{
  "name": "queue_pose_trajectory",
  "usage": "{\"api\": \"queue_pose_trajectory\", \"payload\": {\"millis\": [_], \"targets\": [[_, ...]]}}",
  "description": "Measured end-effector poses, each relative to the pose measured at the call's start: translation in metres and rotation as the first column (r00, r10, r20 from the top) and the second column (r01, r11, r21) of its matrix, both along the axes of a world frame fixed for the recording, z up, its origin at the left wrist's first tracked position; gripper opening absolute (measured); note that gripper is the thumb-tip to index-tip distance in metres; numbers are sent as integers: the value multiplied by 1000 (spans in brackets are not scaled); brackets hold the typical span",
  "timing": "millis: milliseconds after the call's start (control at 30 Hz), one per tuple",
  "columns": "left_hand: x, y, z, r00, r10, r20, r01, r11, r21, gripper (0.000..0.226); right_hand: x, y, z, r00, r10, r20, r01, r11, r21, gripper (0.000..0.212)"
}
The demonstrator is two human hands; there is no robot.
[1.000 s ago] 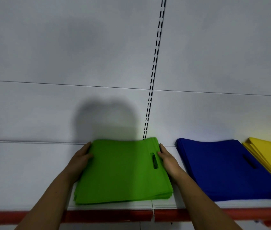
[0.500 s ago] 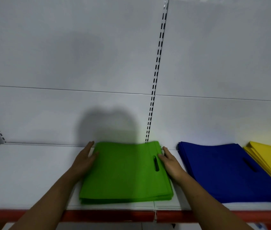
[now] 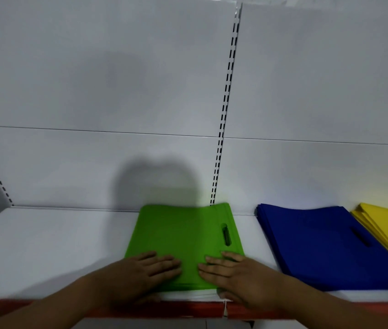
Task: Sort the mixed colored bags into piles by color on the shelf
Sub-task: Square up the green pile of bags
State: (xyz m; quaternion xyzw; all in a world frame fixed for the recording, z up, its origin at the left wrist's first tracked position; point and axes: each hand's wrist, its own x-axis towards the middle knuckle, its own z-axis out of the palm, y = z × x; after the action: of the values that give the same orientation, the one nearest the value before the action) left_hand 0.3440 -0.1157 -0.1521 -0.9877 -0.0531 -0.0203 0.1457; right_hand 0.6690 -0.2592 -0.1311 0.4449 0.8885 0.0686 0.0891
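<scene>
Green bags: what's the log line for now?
green bags: piled | left hand: flat on them | right hand: flat on them | blue bags, yellow bags: untouched

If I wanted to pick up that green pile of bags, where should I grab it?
Likely the left and right edges, one hand from each side: the green pile lies flat and floppy, with bare shelf beside both edges.

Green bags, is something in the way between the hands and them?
Nothing visible is. The left hand and right hand lie flat on the near end of the green bags, fingers straight. The blue bags sit apart to the right on the shelf.
</scene>
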Motion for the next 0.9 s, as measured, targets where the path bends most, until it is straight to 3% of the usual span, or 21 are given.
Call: {"api": "queue_pose_trajectory", "payload": {"millis": [200, 433, 700, 900], "targets": [[1, 0, 10, 999, 31, -38, -33, 999, -35, 63, 11, 2, -7, 998, 34, 59, -41, 993, 114, 69], [4, 7, 13, 994, 65, -87, -67, 998, -18, 66, 12, 5, -11, 997, 2, 73, -9, 996, 94, 70], [0, 8, 20, 982, 128, -138, -133, 991, -31, 67, 7, 1, 9, 996, -71, 47, 74, 995, -63, 62], [-8, 13, 12, 976, 177, -130, -177, 984, 6, 69, 17, -1, -4, 986, -139, 92, 136, 990, 32, 65]]}}
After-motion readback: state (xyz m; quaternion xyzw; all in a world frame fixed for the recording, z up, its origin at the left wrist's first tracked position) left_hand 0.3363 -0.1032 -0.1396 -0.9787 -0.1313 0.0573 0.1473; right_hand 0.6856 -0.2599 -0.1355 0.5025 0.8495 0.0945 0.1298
